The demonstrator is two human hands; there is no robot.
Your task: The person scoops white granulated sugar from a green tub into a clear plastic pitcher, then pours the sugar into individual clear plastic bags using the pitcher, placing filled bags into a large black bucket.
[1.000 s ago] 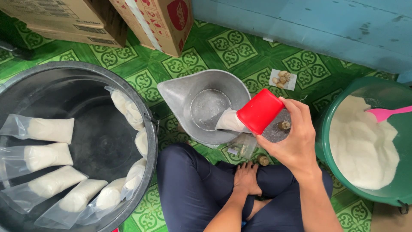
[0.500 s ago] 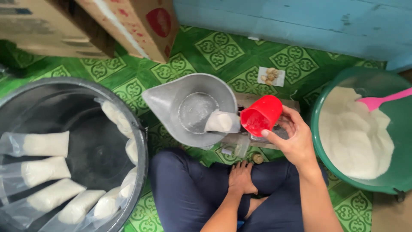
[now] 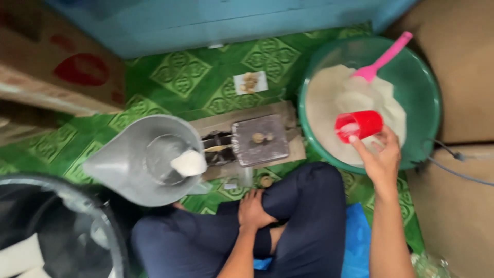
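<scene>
One second ago the red cup was held tilted over the grey scale pan; half a second ago it was the same. It now sits over the green basin at the right side of the floor, well apart from the pan. The right hand has carried it there, which reads as the pouring stage being over and the cup returning to the supply of white powder.

Hand state:
- Right hand: clamped around the cup from below and behind, fingers wrapped on its wall.
- Left hand: holds nothing; it rests palm down on the person's crossed legs, and whether the fingers are spread or curled cannot be told.

Cup condition: small, red, plastic-looking, lying on its side with the mouth facing left. A pale patch shows inside; whether this is residue or glare cannot be told. It hangs just above the powder, near the pink scoop that stands in the heap.

A filled clear bag lies in the scale pan, at the pan's right rim, beside the scale body. Blur limits finer detail.
</scene>
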